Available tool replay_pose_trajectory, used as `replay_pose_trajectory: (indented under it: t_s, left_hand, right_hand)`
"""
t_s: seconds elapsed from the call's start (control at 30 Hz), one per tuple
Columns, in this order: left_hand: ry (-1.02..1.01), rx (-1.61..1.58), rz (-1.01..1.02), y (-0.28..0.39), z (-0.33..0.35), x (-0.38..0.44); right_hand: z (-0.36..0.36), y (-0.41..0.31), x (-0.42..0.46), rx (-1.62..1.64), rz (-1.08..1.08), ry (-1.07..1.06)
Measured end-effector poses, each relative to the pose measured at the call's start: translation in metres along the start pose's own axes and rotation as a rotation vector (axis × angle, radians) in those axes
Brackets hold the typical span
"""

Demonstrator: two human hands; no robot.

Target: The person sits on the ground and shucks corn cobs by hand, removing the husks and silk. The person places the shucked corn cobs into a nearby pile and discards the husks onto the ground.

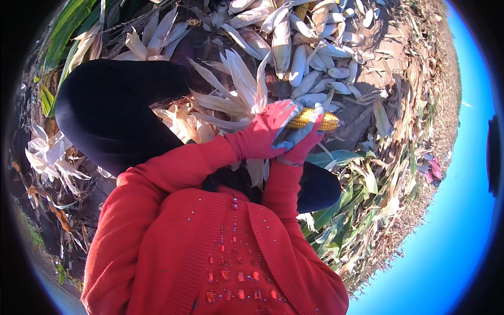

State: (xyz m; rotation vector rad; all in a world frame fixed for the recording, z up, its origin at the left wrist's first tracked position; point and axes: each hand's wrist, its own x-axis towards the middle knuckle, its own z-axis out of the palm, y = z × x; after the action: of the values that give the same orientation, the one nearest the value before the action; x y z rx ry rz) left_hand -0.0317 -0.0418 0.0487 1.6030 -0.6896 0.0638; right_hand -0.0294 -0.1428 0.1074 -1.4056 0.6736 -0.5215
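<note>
A yellow ear of corn [330, 122] lies across both my gloved hands, its kernels bare and its tip pointing right. My left hand [265, 123], in a red glove with a grey coated palm, grips the ear's left end, which is hidden. My right hand [305, 138], gloved alike, wraps the ear from below, with fingers over its kernels. Pale dry husk leaves [242, 84] fan out just beyond my left hand; whether they still join the ear cannot be seen. More loose husk [189, 124] lies between my dark-trousered legs.
A heap of ears in pale husks [311, 59] lies on the soil ahead. Green and dry corn stalks [354, 193] spread along my right side. Long green leaves [65, 35] stand at the far left, above a clump of torn husk [51, 153].
</note>
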Motion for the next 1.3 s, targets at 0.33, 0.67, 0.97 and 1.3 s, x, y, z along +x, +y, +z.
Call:
replay_pose_trajectory:
  t_s: [0.33,0.67,0.97,1.3]
  left_hand:
    - [-0.051,0.507,-0.228,-0.027,-0.014,0.004]
    - [-0.443,-0.325,-0.457,-0.026,-0.021,0.006]
    - [-0.582,-0.437,-0.567,-0.022,-0.028,0.006]
    - [-0.473,-0.652,-0.586,-0.012,-0.034,0.01]
  right_hand:
    - [-0.015,-0.001,0.018,0.272,-0.138,-0.263]
    - [0.0,-0.03,0.023,0.09,-0.238,-0.219]
    - [0.003,-0.022,0.022,-0.217,-0.34,0.032]
    - [-0.008,-0.023,0.022,0.038,-0.181,-0.004]
